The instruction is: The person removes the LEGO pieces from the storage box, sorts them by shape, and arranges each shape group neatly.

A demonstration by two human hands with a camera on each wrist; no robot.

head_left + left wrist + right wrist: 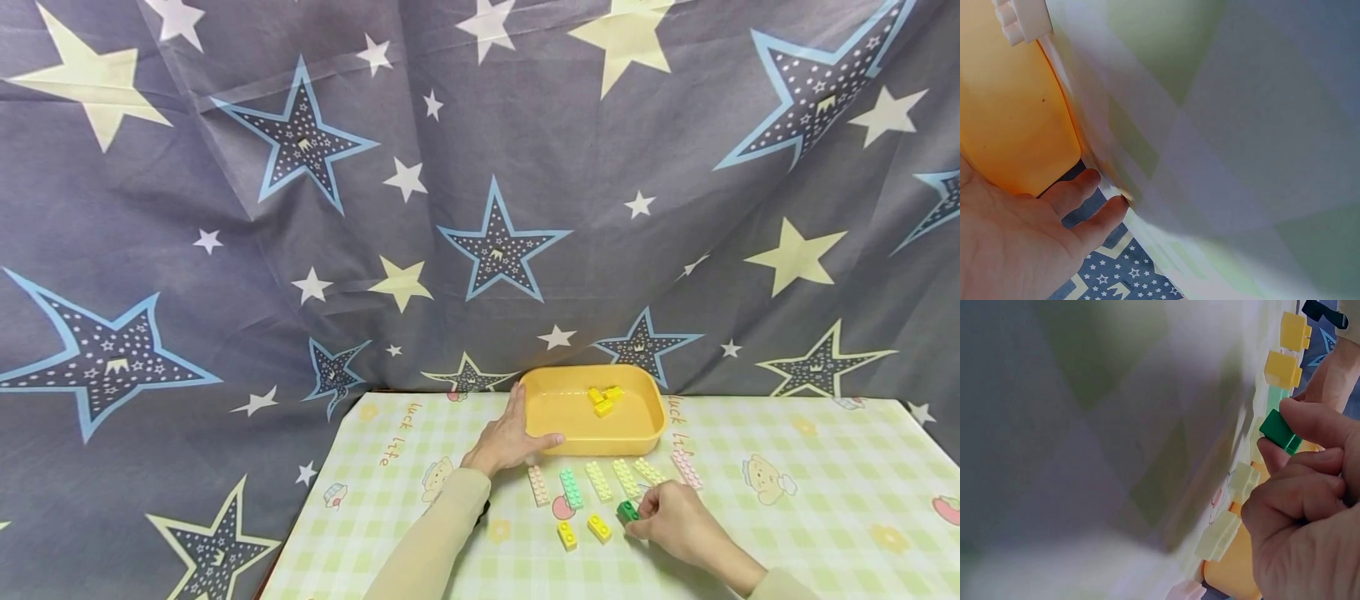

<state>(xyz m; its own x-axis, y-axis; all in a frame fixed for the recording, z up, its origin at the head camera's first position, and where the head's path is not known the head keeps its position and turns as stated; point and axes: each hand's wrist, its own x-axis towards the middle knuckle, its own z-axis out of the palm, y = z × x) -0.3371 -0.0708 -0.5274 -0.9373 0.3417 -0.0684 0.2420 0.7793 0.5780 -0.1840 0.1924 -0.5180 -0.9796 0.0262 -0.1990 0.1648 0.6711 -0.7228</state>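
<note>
Against the left end of the yellow plastic bin (534, 444) rests my left hand (507, 440), fingers extended along its side and thumb at the front rim. In the left wrist view, that hand (1029, 244) lies beside the orange-looking bin wall (1029, 125). My right hand (677, 518) pinches a dark green toy brick (628, 511) between thumb and index finger, low over the tablecloth. The right wrist view shows this green brick (1280, 431) at the fingertips. Left of it lie two small yellow bricks (598, 527). Several yellow bricks (604, 400) sit inside the bin.
Between the bin and my right hand stands a row of long pastel bricks, among them a peach one (537, 486), a mint one (572, 489) and a pink one (686, 469). A checked cloth covers the table (817, 533). Behind hangs a grey star-patterned curtain (360, 242).
</note>
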